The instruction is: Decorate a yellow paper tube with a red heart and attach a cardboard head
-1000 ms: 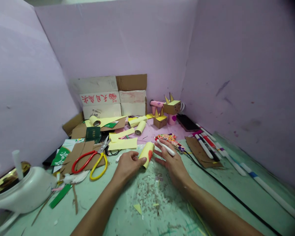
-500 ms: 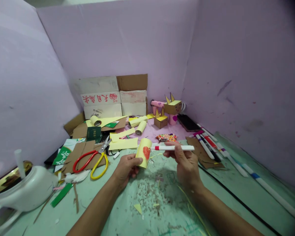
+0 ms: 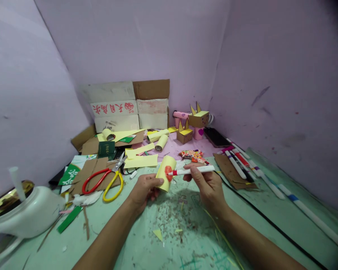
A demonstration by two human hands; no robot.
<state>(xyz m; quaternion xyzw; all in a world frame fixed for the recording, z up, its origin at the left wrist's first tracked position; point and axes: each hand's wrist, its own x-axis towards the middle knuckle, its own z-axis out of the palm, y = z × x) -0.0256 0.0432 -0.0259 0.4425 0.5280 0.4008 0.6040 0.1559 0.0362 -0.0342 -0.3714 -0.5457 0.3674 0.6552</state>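
My left hand (image 3: pixel 145 191) grips the lower end of a yellow paper tube (image 3: pixel 166 165), tilted above the table. A red-orange patch (image 3: pixel 168 173) is coloured on the tube's side. My right hand (image 3: pixel 208 183) holds a white marker (image 3: pixel 199 169) with a red band, its tip at the red patch. Scissors (image 3: pixel 112 183) with one red and one yellow handle lie open to the left of my left hand. Behind the tube are yellow paper strips (image 3: pixel 141 161) and a further yellow tube (image 3: pixel 161 143).
A white pot (image 3: pixel 39 213) stands at the left. Several markers (image 3: pixel 235 164) and a cardboard piece (image 3: pixel 228 172) lie at the right, beside a black cable (image 3: pixel 256 213). Small cardboard boxes with pointed ears (image 3: pixel 184 135), a phone (image 3: pixel 216 137) and folded cardboard (image 3: pixel 153 90) are at the back.
My right hand has moved left, bringing the marker tip from beside the tube onto the red patch. My left hand still holds the tube, turned slightly.
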